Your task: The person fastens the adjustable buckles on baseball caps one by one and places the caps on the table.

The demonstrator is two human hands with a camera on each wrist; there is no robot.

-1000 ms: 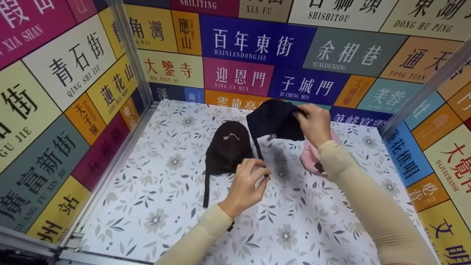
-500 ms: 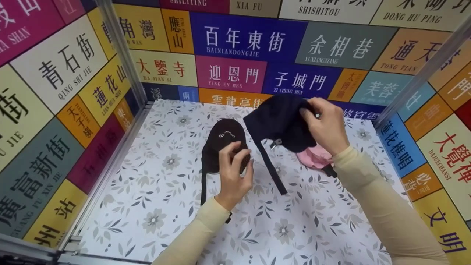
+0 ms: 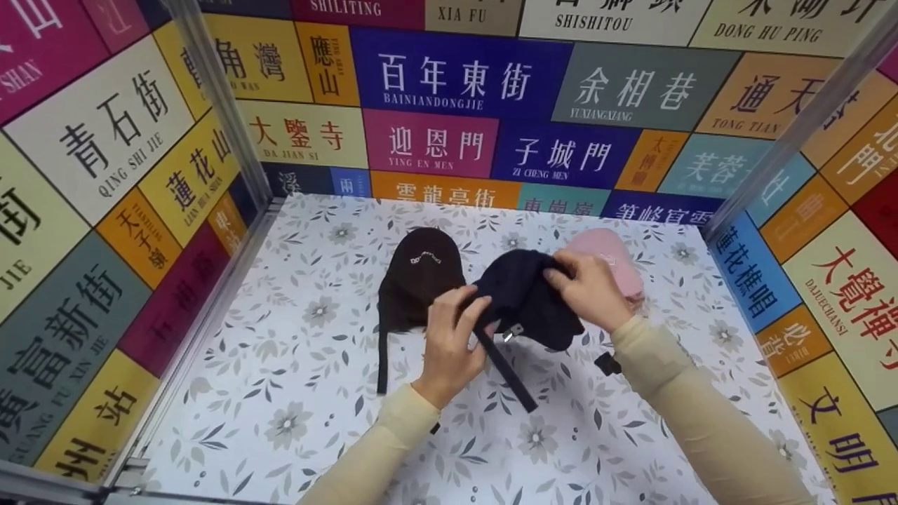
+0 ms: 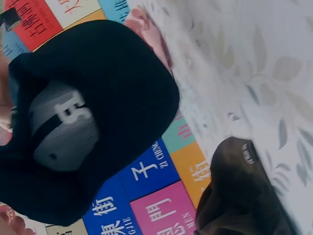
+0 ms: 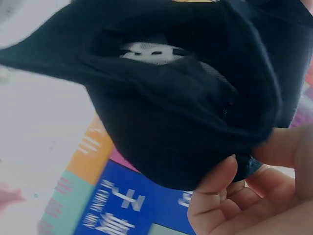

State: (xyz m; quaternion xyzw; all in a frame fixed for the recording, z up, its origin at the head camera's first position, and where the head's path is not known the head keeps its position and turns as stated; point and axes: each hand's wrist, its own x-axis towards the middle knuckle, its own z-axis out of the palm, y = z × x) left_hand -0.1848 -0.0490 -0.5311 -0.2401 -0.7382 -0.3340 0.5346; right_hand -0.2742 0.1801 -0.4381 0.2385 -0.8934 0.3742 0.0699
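Note:
A dark navy baseball cap (image 3: 526, 298) is held up above the patterned tabletop, its strap (image 3: 506, 372) and metal buckle (image 3: 514, 331) hanging down. My right hand (image 3: 593, 287) pinches its edge on the right between thumb and fingers. At the cap's left edge, my left hand (image 3: 452, 347) has curled fingers gripping it, partly hidden. The right wrist view shows the opening of the navy cap (image 5: 171, 112), and a pale lining with lettering appears inside. A dark brown cap (image 3: 424, 277) with small white lettering lies at the left, behind my left hand.
A pink cap (image 3: 607, 263) lies at the right, partly behind my right hand. A black strap end (image 3: 609, 363) shows beside the right sleeve. Sign-patterned walls and metal posts (image 3: 217, 98) enclose the floral-covered table (image 3: 287, 428).
My right hand has brought the navy cap down and nearer, uncovering more of the pink cap. My left hand has moved from beside the brown cap to the navy cap's left edge.

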